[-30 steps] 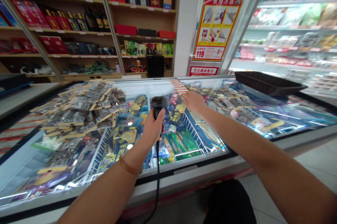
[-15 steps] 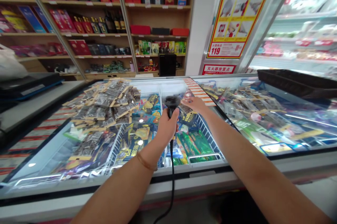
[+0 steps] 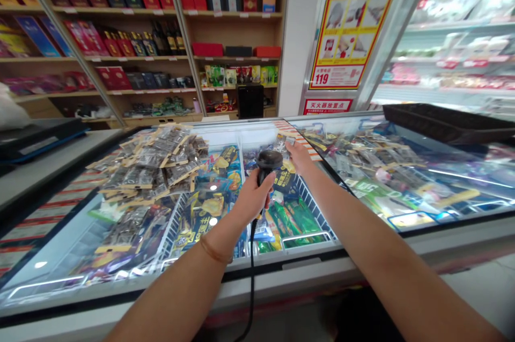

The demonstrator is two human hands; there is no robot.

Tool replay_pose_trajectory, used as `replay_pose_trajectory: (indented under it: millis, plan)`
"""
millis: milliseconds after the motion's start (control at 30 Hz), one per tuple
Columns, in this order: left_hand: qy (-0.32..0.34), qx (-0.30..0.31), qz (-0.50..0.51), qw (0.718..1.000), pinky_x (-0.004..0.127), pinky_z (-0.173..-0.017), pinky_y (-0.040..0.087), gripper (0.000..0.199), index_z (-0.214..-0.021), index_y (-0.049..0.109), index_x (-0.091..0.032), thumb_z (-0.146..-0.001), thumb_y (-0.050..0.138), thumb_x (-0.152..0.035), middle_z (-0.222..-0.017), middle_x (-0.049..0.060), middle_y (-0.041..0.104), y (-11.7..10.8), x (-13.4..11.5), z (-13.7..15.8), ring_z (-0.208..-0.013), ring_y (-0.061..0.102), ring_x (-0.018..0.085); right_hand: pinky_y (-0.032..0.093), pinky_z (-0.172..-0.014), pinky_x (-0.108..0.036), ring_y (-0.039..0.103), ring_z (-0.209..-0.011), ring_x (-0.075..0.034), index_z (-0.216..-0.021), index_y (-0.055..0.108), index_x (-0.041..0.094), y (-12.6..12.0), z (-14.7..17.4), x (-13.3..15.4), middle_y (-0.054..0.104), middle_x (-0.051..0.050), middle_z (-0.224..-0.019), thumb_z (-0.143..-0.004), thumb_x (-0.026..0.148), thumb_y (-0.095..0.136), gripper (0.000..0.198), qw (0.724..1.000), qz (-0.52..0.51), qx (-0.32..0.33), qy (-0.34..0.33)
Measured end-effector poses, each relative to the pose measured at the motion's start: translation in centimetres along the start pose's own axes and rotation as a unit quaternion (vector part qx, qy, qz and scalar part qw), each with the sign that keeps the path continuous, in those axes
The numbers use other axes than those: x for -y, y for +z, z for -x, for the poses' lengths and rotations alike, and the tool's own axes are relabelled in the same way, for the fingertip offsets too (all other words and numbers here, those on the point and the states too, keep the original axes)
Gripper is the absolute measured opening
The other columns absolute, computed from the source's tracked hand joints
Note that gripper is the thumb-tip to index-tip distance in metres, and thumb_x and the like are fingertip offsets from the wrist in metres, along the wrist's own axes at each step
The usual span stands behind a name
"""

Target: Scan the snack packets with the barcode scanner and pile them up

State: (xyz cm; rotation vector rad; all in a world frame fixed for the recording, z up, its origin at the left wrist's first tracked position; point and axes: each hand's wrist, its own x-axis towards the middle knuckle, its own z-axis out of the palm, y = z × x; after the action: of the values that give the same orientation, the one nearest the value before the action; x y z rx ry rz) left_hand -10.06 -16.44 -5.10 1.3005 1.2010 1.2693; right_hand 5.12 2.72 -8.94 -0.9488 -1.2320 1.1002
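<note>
My left hand (image 3: 254,194) is wrapped round the handle of a black barcode scanner (image 3: 270,158), its cable hanging down toward me. Beyond and to the right of the scanner head, my right hand (image 3: 298,155) pinches a small clear packet (image 3: 281,141) with a dark filling, partly hidden by the fingers. Both hands are above the glass top of a chest freezer (image 3: 225,133). A heap of similar small packets with tan card strips (image 3: 155,157) lies on the glass to my left.
Under the glass, white wire baskets (image 3: 174,224) hold bagged frozen goods, including green packs (image 3: 295,218). A black tray (image 3: 450,122) sits at the right, a dark device (image 3: 44,135) at the left. Shelves of boxes and bottles (image 3: 140,44) stand behind.
The view has shifted slightly, moving the background left. My right hand and its packet are a little farther up and away from the scanner head, which has moved slightly right and down in view.
</note>
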Motion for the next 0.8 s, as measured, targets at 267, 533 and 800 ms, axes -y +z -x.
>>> replay_pose_trajectory:
  millis: [267, 533, 800]
  plan:
    - [0.0, 0.055, -0.034, 0.998, 0.022, -0.037, 0.036, 0.042, -0.09, 0.05, -0.021, -0.082, 0.066, -0.059, -0.062, -0.005, 0.055, 0.35, -0.1, 0.62, -0.037, 0.048, 0.009, 0.061, -0.08, -0.035, 0.075, -0.091, -0.023, -0.1, 0.064, 0.022, 0.07, -0.3, 0.21, 0.077, -0.004, -0.086, -0.077, 0.052, 0.079, 0.041, 0.987, -0.16, -0.006, 0.001]
    - [0.007, 0.071, -0.034, 0.997, 0.023, -0.038, 0.039, 0.043, -0.089, 0.05, -0.021, -0.082, 0.065, -0.061, -0.061, -0.006, 0.053, 0.41, 0.27, 0.6, -0.04, 0.047, 0.009, 0.061, -0.081, -0.036, 0.075, -0.095, -0.024, -0.101, 0.065, 0.023, -0.09, -0.45, -0.07, 0.077, -0.004, -0.086, -0.071, 0.056, 0.081, 0.047, 0.986, -0.165, 0.006, -0.003]
    - [-0.003, 0.067, -0.03, 0.997, 0.023, -0.038, 0.038, 0.048, -0.091, 0.05, -0.022, -0.08, 0.066, -0.065, -0.063, -0.006, 0.055, 0.3, 0.57, 0.5, -0.04, 0.047, 0.009, 0.061, -0.081, -0.037, 0.074, -0.096, -0.025, -0.099, 0.065, 0.023, 0.01, -0.62, -0.35, 0.078, -0.003, -0.088, -0.068, 0.058, 0.08, 0.049, 0.985, -0.172, 0.003, -0.014]
